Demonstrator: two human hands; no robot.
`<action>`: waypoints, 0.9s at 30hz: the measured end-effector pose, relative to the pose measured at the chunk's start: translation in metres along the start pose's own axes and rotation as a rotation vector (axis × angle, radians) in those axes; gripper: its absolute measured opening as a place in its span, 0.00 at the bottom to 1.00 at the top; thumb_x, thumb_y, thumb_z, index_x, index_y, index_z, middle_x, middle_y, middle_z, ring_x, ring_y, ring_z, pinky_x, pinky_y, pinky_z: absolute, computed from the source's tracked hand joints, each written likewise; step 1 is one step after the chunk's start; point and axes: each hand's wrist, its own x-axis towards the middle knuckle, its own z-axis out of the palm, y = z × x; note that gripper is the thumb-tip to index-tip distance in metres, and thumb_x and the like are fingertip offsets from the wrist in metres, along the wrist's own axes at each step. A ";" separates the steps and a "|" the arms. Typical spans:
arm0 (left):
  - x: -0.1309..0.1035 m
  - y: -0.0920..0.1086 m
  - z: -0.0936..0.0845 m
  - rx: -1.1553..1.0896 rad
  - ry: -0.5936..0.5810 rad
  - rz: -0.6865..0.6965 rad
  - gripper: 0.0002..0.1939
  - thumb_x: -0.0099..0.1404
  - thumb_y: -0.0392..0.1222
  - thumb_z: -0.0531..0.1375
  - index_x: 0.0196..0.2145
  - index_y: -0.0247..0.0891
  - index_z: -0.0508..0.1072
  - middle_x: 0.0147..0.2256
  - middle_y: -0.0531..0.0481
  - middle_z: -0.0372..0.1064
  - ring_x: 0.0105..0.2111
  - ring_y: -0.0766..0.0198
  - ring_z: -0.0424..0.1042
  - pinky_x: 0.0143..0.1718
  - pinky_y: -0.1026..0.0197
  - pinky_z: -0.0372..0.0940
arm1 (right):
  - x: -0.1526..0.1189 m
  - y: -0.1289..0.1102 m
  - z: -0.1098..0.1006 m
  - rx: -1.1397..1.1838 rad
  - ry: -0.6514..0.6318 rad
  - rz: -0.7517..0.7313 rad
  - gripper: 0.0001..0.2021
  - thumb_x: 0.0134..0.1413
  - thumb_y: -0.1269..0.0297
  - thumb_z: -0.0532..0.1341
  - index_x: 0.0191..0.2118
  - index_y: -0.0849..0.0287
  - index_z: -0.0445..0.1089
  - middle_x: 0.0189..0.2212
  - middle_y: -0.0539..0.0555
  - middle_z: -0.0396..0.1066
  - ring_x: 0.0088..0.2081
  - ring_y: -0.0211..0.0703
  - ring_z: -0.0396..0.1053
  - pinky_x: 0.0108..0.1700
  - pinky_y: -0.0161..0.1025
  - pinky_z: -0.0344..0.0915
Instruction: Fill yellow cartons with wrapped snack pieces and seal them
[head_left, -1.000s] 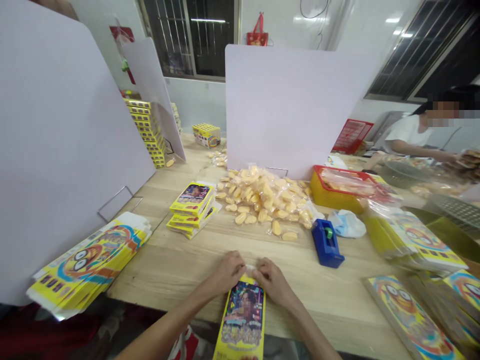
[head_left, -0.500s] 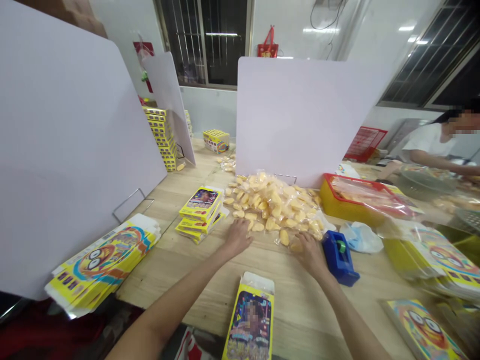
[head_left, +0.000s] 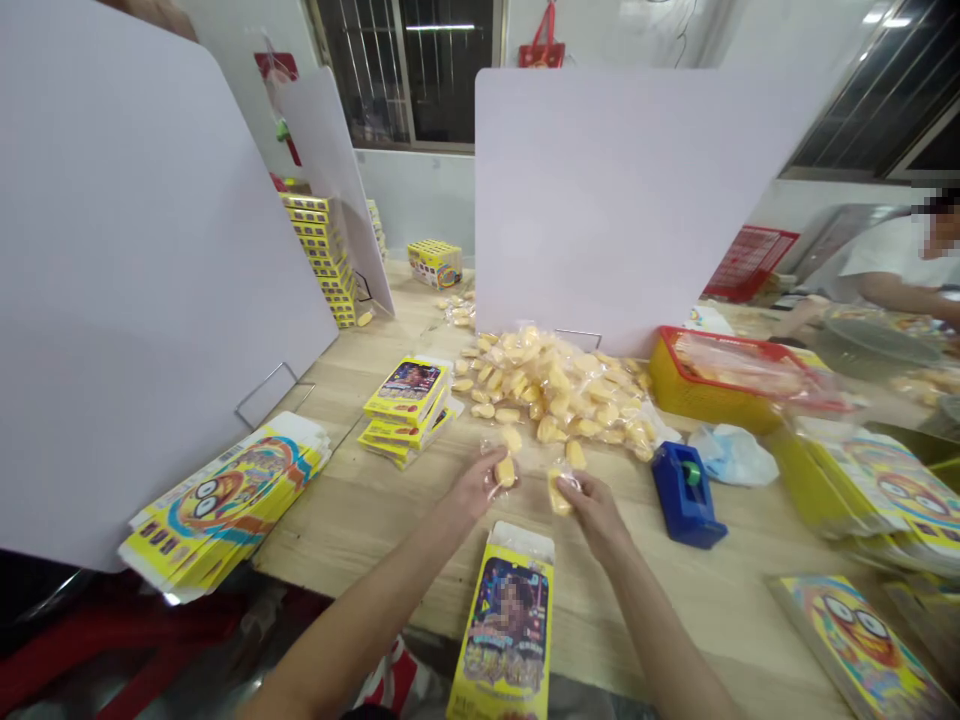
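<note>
Small yellow oval pieces in clear wrappers lie in a loose pile (head_left: 555,385) on the wooden table. My left hand (head_left: 480,482) is closed on one wrapped yellow piece (head_left: 506,472), just in front of the pile. To its right, my right hand (head_left: 589,505) pinches another wrapped yellow piece (head_left: 559,494). Below and between my hands lies a yellow printed box (head_left: 506,625), its white end flap standing open toward the pile. Left of the pile sits a short stack of similar yellow boxes (head_left: 409,400).
A blue tape dispenser (head_left: 686,495) stands right of my right hand, before a red-rimmed yellow basket (head_left: 720,385). Flat cartons (head_left: 225,500) lie at the left edge. White partition boards (head_left: 615,200) rise behind and left. Another person (head_left: 892,265) works at far right.
Both hands have drawn back from the pile toward me, each now with a wrapped yellow piece. The view has tipped slightly downward.
</note>
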 end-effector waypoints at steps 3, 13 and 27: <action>-0.024 -0.026 0.020 -0.001 0.032 0.084 0.18 0.50 0.52 0.68 0.28 0.35 0.70 0.24 0.52 0.68 0.25 0.65 0.67 0.29 0.63 0.63 | -0.009 -0.001 0.043 -0.075 0.142 -0.142 0.19 0.54 0.46 0.58 0.26 0.57 0.60 0.20 0.46 0.58 0.24 0.37 0.56 0.27 0.35 0.52; -0.046 -0.054 0.032 0.282 0.155 0.365 0.18 0.60 0.54 0.58 0.24 0.37 0.64 0.22 0.57 0.58 0.25 0.69 0.60 0.27 0.67 0.57 | -0.033 0.021 0.066 -0.176 0.295 -0.236 0.16 0.59 0.51 0.55 0.27 0.55 0.55 0.22 0.43 0.54 0.25 0.37 0.54 0.29 0.36 0.54; -0.022 -0.032 -0.021 0.434 -0.049 0.264 0.13 0.46 0.36 0.65 0.33 0.32 0.78 0.31 0.46 0.76 0.31 0.62 0.71 0.34 0.63 0.64 | -0.042 0.041 0.023 0.053 0.237 -0.013 0.14 0.43 0.57 0.66 0.22 0.58 0.61 0.19 0.45 0.60 0.23 0.36 0.59 0.26 0.34 0.57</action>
